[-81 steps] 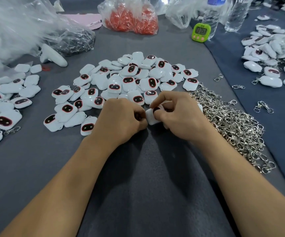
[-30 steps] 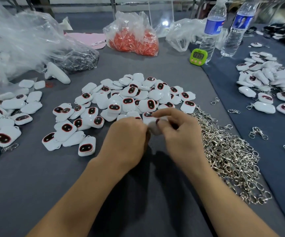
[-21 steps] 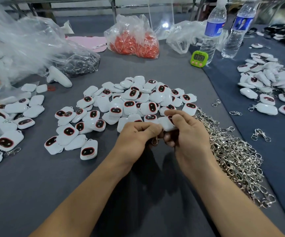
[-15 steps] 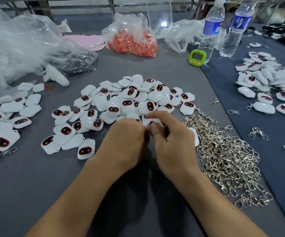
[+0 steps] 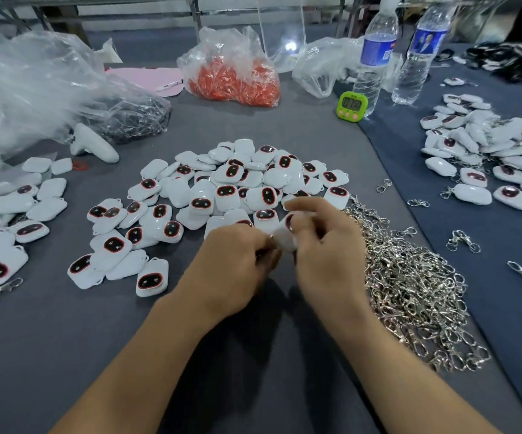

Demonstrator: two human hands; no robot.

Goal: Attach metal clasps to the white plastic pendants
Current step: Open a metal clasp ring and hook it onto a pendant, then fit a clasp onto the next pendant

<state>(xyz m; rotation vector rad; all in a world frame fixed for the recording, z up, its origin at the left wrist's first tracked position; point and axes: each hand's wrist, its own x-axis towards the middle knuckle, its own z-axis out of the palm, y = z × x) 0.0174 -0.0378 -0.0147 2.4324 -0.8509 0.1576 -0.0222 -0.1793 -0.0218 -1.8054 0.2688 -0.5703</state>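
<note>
Bag, upper centre: clear plastic bag (image 5: 234, 79), full of orange-red bits.
Bag, upper left: second clear bag (image 5: 128, 117), dark metal pieces inside.
Bottles, upper right: two clear bottles (image 5: 375, 57), blue labels.
Pendant: white pendant (image 5: 286, 234) mid-frame, off the surface (image 5: 50, 333), between both hands, just below the pendant pile (image 5: 222, 189).
Right hand (image 5: 328, 249): pinches the pendant, fingers curled round it.
Left hand (image 5: 237, 267): fingers curled, tips at the pendant's left edge; blurred, can't tell what they pinch.
Clasps: silver clasp heap (image 5: 416, 292) just right of the right hand.
</note>
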